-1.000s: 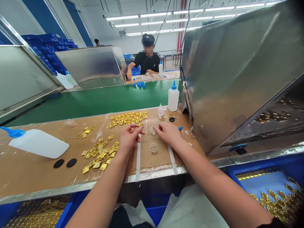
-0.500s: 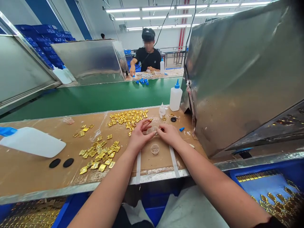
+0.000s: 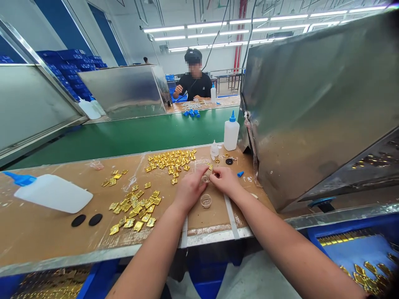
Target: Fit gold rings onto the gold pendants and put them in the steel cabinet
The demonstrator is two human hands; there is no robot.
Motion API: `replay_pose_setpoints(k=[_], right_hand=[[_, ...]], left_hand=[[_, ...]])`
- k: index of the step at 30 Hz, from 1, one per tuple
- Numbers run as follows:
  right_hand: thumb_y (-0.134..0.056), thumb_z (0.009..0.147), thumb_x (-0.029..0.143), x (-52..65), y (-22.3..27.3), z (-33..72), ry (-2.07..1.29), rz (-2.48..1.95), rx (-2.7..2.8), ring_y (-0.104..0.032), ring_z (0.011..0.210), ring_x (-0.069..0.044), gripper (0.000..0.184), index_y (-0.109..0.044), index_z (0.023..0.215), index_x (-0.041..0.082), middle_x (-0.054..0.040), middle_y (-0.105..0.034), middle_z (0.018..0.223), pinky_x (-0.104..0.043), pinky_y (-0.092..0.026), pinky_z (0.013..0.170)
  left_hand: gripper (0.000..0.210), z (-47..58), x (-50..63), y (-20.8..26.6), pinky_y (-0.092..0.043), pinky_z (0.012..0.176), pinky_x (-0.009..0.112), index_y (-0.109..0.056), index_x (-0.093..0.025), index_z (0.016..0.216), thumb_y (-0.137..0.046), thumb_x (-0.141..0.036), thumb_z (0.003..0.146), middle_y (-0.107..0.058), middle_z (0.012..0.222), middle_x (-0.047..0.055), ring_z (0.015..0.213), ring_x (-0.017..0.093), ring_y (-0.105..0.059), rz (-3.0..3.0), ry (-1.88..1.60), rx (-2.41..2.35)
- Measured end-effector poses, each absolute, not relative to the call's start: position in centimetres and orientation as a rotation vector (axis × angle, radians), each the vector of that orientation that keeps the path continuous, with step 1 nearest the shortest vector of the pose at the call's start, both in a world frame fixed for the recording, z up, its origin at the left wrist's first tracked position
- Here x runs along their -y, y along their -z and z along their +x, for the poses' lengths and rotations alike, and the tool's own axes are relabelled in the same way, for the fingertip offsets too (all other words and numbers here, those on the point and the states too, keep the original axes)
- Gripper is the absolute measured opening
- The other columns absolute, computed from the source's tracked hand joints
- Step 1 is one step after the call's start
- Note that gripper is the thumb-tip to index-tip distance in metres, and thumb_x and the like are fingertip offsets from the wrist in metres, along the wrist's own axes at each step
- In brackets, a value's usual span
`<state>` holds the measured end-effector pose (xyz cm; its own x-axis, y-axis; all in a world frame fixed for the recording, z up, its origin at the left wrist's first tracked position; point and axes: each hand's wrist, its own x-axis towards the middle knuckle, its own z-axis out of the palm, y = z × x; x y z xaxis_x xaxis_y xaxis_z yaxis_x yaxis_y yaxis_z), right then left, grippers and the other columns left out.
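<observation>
Metal piece [image 3: 210, 167], gold and squarish, shows at the fingertips of my left hand [image 3: 190, 189], just left of my curled right hand [image 3: 226, 180]; from here I can't tell either's grip.

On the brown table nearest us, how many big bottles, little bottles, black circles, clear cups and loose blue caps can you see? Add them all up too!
Big bottles: 2
Little bottle: 1
Black circles: 3
Clear cups: 2
Loose blue cap: 1
Total: 9
</observation>
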<state>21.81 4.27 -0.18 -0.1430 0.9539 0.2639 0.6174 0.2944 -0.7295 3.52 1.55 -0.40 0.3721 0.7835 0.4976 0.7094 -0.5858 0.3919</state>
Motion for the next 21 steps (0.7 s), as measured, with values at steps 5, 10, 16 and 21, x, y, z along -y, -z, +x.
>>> replay_pose_setpoints(k=[5,10,16,21], right_hand=[[-0.057,0.076,0.032,-4.9,0.9,21.8,-0.756,-1.330,1.808,-0.038,0.056,-0.012,0.029,-0.043,0.054,0.020,0.0048,-0.038,0.054,-0.027,-0.021,0.056],[-0.051,0.077,0.035,-5.3,1.2,22.0,-0.812,-1.269,1.721,-0.036,0.057,-0.011,0.029,-0.039,0.055,0.021,0.0054,-0.034,0.055,-0.027,-0.022,0.056],[-0.048,0.078,0.040,-5.6,1.2,21.9,-0.846,-1.196,1.624,-0.033,0.059,-0.012,0.031,-0.034,0.056,0.022,0.0051,-0.030,0.058,-0.026,-0.023,0.056],[-0.050,0.079,0.039,-5.5,1.3,21.7,-0.845,-1.163,1.625,-0.034,0.059,-0.011,0.031,-0.036,0.057,0.022,0.0051,-0.032,0.059,-0.026,-0.024,0.056]], left_hand=[[0.061,3.6,-1.6,0.5,-0.055,0.100,0.045,-0.049,-0.026,0.143,-0.065,-0.010,0.087,-0.070,0.133,0.009,0.116,0.028,-0.069,2.466,-1.006,-1.350],[0.063,3.5,-1.4,0.2,-0.054,0.103,0.046,-0.050,-0.027,0.142,-0.074,-0.018,0.083,-0.070,0.133,0.009,0.120,0.028,-0.068,2.352,-1.074,-1.348],[0.036,3.2,-0.6,-1.0,-0.058,0.095,0.039,-0.068,-0.022,0.118,-0.075,-0.038,0.087,-0.077,0.113,0.008,0.104,0.024,-0.075,1.820,-1.524,-1.355],[0.033,2.4,-0.3,-1.4,-0.055,0.061,0.024,-0.072,-0.017,0.098,-0.082,-0.041,0.078,-0.076,0.084,0.005,0.075,0.018,-0.074,1.274,-1.651,-1.290]])
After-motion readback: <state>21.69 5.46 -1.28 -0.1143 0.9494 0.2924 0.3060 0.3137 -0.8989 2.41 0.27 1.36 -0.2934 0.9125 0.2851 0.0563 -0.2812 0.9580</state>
